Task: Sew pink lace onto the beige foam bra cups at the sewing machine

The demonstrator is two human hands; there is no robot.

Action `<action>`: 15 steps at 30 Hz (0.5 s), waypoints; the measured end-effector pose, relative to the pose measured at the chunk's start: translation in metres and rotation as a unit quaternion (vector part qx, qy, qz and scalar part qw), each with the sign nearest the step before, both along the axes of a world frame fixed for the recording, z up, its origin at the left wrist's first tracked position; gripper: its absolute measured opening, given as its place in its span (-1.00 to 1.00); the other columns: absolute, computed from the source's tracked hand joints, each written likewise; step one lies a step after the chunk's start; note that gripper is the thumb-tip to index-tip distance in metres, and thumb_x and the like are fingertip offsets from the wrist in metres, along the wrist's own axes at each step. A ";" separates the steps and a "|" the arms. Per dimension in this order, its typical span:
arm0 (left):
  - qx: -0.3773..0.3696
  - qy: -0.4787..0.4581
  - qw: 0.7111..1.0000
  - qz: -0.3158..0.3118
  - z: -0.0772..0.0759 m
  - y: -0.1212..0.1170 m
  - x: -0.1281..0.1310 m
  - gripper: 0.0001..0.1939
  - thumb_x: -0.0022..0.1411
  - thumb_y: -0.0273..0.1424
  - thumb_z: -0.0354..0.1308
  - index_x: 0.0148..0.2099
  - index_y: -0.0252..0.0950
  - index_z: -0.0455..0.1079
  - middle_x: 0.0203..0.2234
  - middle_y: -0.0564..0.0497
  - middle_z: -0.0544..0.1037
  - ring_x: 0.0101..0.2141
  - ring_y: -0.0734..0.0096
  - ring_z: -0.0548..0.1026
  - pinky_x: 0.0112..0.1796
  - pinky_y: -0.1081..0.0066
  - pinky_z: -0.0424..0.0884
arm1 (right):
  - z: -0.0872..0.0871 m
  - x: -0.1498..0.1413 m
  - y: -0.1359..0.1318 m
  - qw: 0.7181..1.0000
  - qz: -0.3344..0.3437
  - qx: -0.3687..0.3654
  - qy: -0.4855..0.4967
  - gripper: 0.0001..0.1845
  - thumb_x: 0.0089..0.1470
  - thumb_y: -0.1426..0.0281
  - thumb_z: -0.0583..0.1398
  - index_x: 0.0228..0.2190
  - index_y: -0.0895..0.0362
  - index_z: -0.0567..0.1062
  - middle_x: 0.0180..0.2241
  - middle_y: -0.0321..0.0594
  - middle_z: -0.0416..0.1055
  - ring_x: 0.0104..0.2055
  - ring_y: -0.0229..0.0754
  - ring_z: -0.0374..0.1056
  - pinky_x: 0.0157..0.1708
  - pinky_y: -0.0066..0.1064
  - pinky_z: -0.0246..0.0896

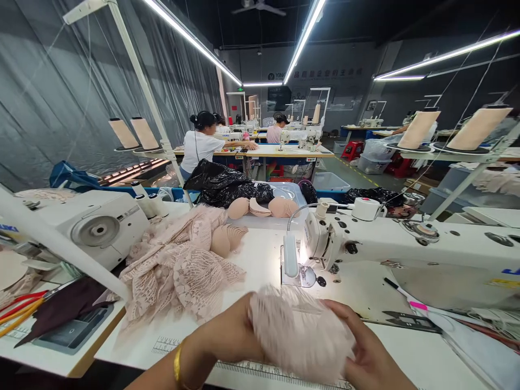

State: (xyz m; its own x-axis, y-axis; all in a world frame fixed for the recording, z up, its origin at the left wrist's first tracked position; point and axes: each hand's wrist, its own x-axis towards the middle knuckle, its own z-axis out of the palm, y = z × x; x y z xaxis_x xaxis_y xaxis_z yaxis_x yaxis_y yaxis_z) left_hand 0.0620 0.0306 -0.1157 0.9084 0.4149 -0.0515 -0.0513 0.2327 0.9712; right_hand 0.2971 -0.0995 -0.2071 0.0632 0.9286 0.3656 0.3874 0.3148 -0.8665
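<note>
Between my two hands is a pale pink lace bra cup [303,336], blurred by motion, in front of the sewing machine [357,238]. My left hand [233,330] grips its left side, with most fingers hidden behind the lace. On the right edge, my right hand [363,341] is closed, thumb and fingers on the fabric. Just beyond the piece, the machine's lit needle area [298,271] shows beside a small lamp. A heap of beige lace [187,265] lies to the left, and stacked foam cups [227,240] rest against it.
A clear plastic bin [280,192] with more foam cups stands behind the table. Thread snips [410,320] and a pen [396,287] lie at right. A second sewing machine [101,227] is on the left. Thread cones [418,129] rise on stands. Other people work farther back.
</note>
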 end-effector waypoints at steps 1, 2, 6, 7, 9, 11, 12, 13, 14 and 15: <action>0.090 -0.010 0.992 -0.092 0.003 0.006 0.000 -0.84 0.07 -0.40 0.49 -0.25 -0.23 0.66 -0.28 -0.03 0.68 -0.18 0.10 0.61 -0.01 0.26 0.46 | 0.005 0.009 0.007 0.994 0.021 0.053 -0.089 -0.56 0.43 0.41 0.15 0.26 -0.10 0.37 -0.12 -0.17 0.61 -0.10 -0.11 0.54 -0.06 -0.28 0.45; 0.197 -0.020 0.965 -0.173 0.005 0.013 0.004 -0.92 0.10 -0.52 0.39 -0.34 -0.24 0.60 -0.30 -0.04 0.67 -0.20 0.12 0.62 0.02 0.22 0.44 | 0.010 0.018 0.016 0.977 0.045 0.107 -0.180 -0.59 0.41 0.52 0.10 0.18 -0.07 0.41 -0.21 -0.23 0.60 -0.18 -0.14 0.49 -0.16 -0.33 0.41; 0.543 0.058 0.799 -0.251 -0.005 0.046 0.038 -0.84 0.15 -0.63 0.23 -0.41 -0.28 0.42 -0.22 -0.08 0.66 -0.15 0.14 0.60 0.11 0.08 0.35 | 0.018 0.044 0.062 0.868 0.029 0.220 -0.445 -0.63 0.30 0.72 0.00 -0.31 0.05 0.43 -0.40 -0.31 0.47 -0.34 -0.16 0.30 -0.36 -0.34 0.14; 0.573 0.097 0.776 -0.247 -0.009 0.053 0.047 -0.86 0.15 -0.61 0.27 -0.38 -0.29 0.42 -0.17 -0.10 0.65 -0.16 0.14 0.58 0.08 0.08 0.37 | 0.016 0.048 0.070 0.856 0.028 0.224 -0.465 -0.60 0.28 0.74 -0.01 -0.35 0.06 0.42 -0.43 -0.32 0.44 -0.36 -0.17 0.28 -0.38 -0.34 0.11; 0.595 0.146 0.745 -0.262 -0.014 0.065 0.060 -0.88 0.14 -0.58 0.32 -0.32 -0.31 0.45 -0.07 -0.13 0.62 -0.17 0.17 0.56 0.02 0.14 0.42 | 0.010 0.055 0.080 0.856 0.028 0.212 -0.471 -0.58 0.29 0.74 -0.03 -0.38 0.06 0.43 -0.44 -0.32 0.42 -0.37 -0.19 0.27 -0.41 -0.36 0.09; 0.597 0.155 0.735 -0.282 -0.017 0.070 0.064 -0.89 0.17 -0.57 0.31 -0.32 -0.32 0.45 -0.01 -0.13 0.59 -0.15 0.21 0.54 0.01 0.20 0.44 | 0.005 0.059 0.080 0.863 0.026 0.195 -0.465 -0.58 0.33 0.71 -0.01 -0.34 0.05 0.48 -0.40 -0.30 0.46 -0.36 -0.18 0.31 -0.38 -0.36 0.15; 0.594 0.154 0.736 -0.287 -0.018 0.071 0.063 -0.88 0.20 -0.57 0.30 -0.34 -0.32 0.43 0.01 -0.12 0.57 -0.14 0.23 0.54 0.01 0.23 0.45 | 0.004 0.060 0.077 0.866 0.025 0.188 -0.463 -0.60 0.36 0.68 0.00 -0.29 0.04 0.51 -0.39 -0.29 0.49 -0.35 -0.17 0.33 -0.35 -0.36 0.19; 0.590 0.154 0.738 -0.288 -0.018 0.071 0.061 -0.86 0.22 -0.57 0.29 -0.36 -0.32 0.41 0.03 -0.11 0.56 -0.13 0.25 0.53 0.01 0.26 0.45 | 0.003 0.061 0.074 0.869 0.026 0.182 -0.459 -0.61 0.39 0.65 0.02 -0.24 0.02 0.54 -0.37 -0.29 0.52 -0.34 -0.16 0.35 -0.32 -0.35 0.22; 0.586 0.154 0.742 -0.286 -0.019 0.070 0.059 -0.83 0.24 -0.58 0.28 -0.38 -0.32 0.39 0.04 -0.10 0.55 -0.13 0.27 0.53 -0.01 0.29 0.45 | 0.004 0.062 0.071 0.874 0.030 0.173 -0.453 -0.62 0.41 0.62 0.03 -0.19 0.00 0.57 -0.35 -0.28 0.55 -0.33 -0.15 0.37 -0.30 -0.35 0.25; 0.583 0.155 0.745 -0.283 -0.020 0.069 0.057 -0.82 0.25 -0.58 0.27 -0.39 -0.33 0.37 0.05 -0.09 0.55 -0.14 0.30 0.53 -0.03 0.31 0.46 | 0.005 0.063 0.068 0.880 0.036 0.163 -0.444 -0.62 0.42 0.60 0.04 -0.13 -0.02 0.59 -0.33 -0.27 0.58 -0.31 -0.14 0.39 -0.27 -0.35 0.28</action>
